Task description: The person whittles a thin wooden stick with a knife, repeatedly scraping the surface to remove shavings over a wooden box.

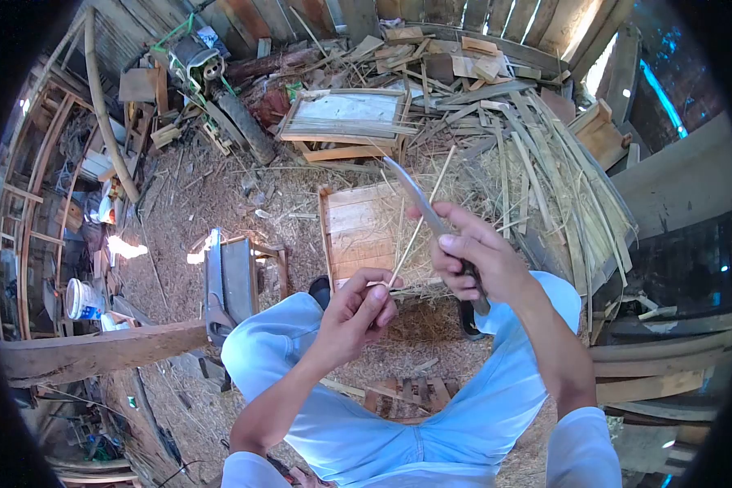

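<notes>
My left hand [359, 313] pinches the lower end of a thin pale wooden strip [421, 224], which slants up and to the right. In my right hand [481, 256] is a knife [415, 191], its dark handle wrapped by the fingers and its long blade pointing up and left. The blade crosses the strip in this view, just above the middle of the strip. Both hands are raised over my knees, in front of a shallow wooden tray [358, 244] on the ground.
A handsaw [215, 285] leans by a small stool [240, 276] near my left knee. Long thin slats [557, 179] are heaped at the right, scrap boards [464, 65] at the back. A wooden beam [106, 354] runs in from the left. Shavings cover the ground.
</notes>
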`<action>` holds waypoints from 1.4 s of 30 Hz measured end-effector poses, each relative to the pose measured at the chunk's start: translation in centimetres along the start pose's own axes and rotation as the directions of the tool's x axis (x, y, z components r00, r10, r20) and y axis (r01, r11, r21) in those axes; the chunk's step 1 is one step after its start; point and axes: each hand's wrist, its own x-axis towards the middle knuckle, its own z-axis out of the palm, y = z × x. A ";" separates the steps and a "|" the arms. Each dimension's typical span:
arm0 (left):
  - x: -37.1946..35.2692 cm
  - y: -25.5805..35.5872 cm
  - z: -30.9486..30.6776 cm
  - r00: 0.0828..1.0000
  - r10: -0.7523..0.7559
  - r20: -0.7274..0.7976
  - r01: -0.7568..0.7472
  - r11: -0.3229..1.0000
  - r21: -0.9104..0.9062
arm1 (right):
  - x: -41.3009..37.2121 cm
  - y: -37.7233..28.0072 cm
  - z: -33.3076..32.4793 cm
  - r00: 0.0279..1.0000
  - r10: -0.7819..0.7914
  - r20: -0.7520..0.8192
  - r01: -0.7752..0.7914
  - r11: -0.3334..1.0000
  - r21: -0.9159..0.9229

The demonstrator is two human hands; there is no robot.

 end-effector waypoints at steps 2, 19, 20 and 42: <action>0.0 0.0 -0.2 1.000 0.007 0.005 -0.007 1.000 -0.021 | 0.4 0.6 -0.1 0.999 0.027 0.045 -0.026 1.000 -0.011; 0.7 -0.1 -0.1 0.994 0.050 -0.098 -0.045 0.997 0.058 | 2.3 2.7 1.8 0.990 0.142 -0.017 -0.143 0.988 -0.057; 0.8 -0.2 0.2 0.982 0.113 -0.149 -0.081 0.975 0.206 | 2.4 2.8 1.9 0.987 0.141 -0.071 -0.145 0.988 -0.049; 0.4 -1.0 0.0 0.971 0.147 -0.190 -0.007 0.808 0.589 | 4.1 1.1 -4.5 0.824 -0.072 -0.563 0.029 0.996 -0.085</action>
